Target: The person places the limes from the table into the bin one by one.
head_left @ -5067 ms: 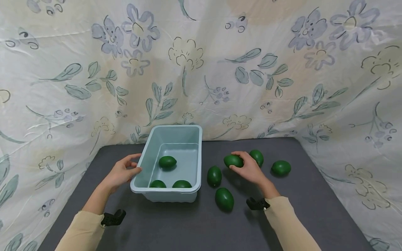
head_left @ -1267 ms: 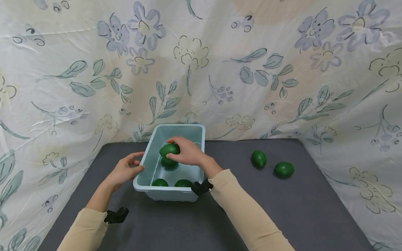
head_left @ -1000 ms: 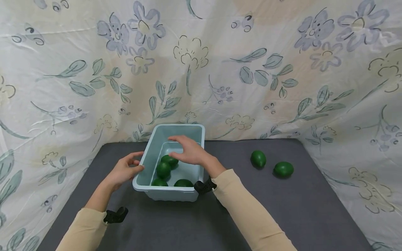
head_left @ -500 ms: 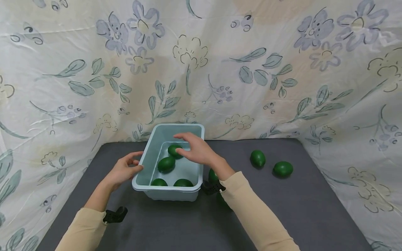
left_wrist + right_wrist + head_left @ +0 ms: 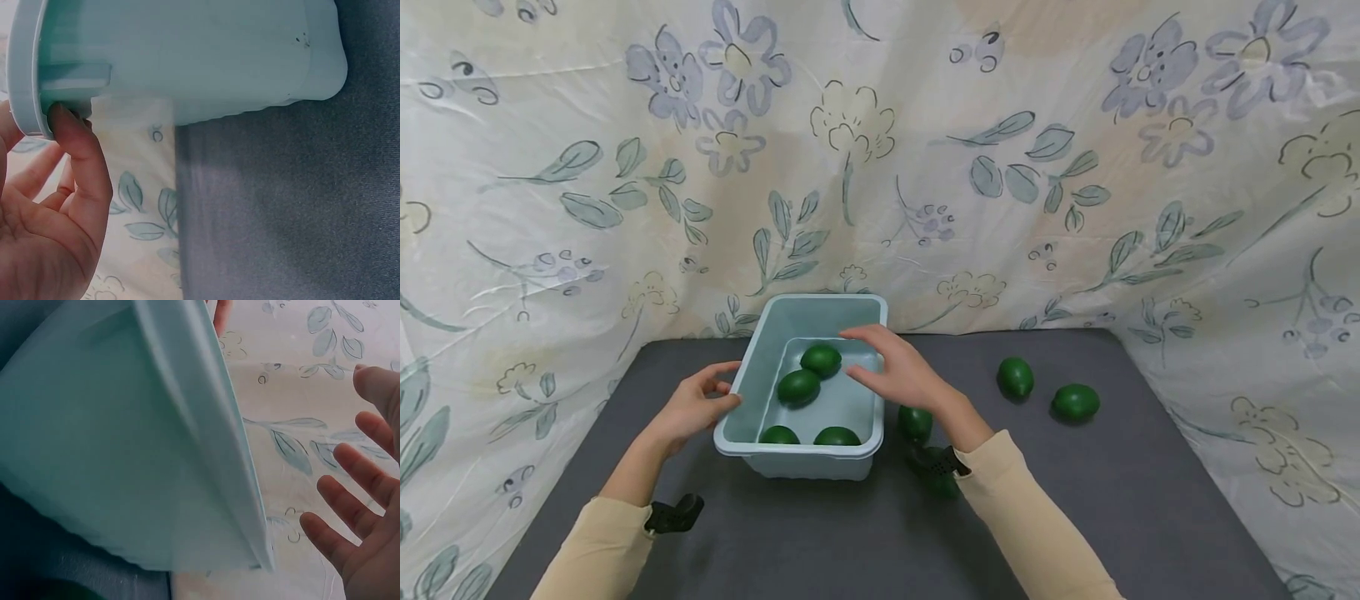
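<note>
A pale blue-green plastic tub (image 5: 809, 450) stands on the dark table, with several smooth green limes in it. Two of these limes touch, one lime (image 5: 798, 388) in front of the other lime (image 5: 822, 360). My left hand (image 5: 694, 408) holds the tub's left rim; in the left wrist view its fingers (image 5: 81, 150) pinch the lip. Over the right rim hovers my right hand (image 5: 901, 367), fingers spread with nothing in them. In the right wrist view, its fingers (image 5: 350, 503) are apart from the tub wall.
Right of the tub lie a lime (image 5: 915, 423) and a second lime (image 5: 942, 485), partly hidden by my right wrist and its black strap. Further right are another lime (image 5: 1016, 378) and one more lime (image 5: 1075, 403). A floral cloth (image 5: 880, 167) hangs behind the table (image 5: 820, 542).
My right hand has carried a lime from the table into the tub and let it go. The limes there rolled and settled; the hand drew back rightward. My left hand stayed on the rim.
</note>
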### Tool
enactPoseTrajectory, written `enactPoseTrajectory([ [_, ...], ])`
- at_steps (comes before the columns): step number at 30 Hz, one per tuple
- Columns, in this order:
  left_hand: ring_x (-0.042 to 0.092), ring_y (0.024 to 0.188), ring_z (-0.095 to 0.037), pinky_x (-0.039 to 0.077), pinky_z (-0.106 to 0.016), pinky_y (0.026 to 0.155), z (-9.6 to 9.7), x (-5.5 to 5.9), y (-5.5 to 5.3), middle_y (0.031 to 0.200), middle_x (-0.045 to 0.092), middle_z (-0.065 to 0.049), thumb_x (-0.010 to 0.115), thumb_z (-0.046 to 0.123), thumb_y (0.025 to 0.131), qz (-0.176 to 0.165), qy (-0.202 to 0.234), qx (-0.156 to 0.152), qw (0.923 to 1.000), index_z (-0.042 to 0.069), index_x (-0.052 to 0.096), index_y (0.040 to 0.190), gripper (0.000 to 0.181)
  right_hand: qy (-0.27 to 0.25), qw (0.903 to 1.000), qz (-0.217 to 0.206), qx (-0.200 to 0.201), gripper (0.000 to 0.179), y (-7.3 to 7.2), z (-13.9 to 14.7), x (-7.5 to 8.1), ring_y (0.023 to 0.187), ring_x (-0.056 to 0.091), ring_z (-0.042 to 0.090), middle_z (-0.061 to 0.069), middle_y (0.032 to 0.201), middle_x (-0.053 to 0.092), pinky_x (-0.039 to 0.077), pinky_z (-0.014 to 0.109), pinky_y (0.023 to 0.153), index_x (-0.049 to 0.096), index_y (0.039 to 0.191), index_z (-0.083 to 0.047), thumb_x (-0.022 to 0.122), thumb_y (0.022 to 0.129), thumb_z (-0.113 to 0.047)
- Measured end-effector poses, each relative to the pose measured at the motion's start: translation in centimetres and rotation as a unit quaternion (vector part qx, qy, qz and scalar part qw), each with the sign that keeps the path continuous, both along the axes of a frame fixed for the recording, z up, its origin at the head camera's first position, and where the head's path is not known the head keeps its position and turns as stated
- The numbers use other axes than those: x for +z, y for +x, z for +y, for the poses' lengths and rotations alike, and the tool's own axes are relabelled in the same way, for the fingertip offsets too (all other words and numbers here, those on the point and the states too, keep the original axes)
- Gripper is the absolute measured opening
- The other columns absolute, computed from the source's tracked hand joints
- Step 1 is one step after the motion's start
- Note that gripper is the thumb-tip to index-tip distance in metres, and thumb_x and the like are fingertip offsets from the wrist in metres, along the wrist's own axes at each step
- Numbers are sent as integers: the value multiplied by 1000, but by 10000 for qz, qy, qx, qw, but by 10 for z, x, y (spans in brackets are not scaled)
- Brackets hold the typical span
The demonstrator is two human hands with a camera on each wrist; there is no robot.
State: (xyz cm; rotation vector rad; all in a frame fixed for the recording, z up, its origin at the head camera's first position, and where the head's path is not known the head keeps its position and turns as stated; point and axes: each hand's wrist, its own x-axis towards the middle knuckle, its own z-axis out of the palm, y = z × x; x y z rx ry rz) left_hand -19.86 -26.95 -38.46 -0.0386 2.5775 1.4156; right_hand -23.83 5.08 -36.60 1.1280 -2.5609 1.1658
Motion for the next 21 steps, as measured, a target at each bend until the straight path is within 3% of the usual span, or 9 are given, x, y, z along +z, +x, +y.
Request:
enactPoseTrajectory([
  [14, 59, 78, -20, 51, -33, 63, 0, -1, -1, 107, 51, -19, 58, 13, 89, 19, 12, -20, 10000, 10, 28, 144, 62, -53, 9995, 11, -322, 54, 19, 49, -34, 124, 43, 21, 4, 136, 45, 38, 45, 97, 46, 135, -13, 66, 85, -24],
  [21, 58, 78, -19, 51, -33, 63, -1, -2, 0, 106, 51, -19, 58, 13, 89, 12, 45, -42, 10000, 10, 28, 144, 62, 206, 9981, -138, -570, 57, 27, 66, -55, 126, 42, 20, 2, 137, 44, 38, 44, 97, 44, 136, -20, 66, 84, -30],
])
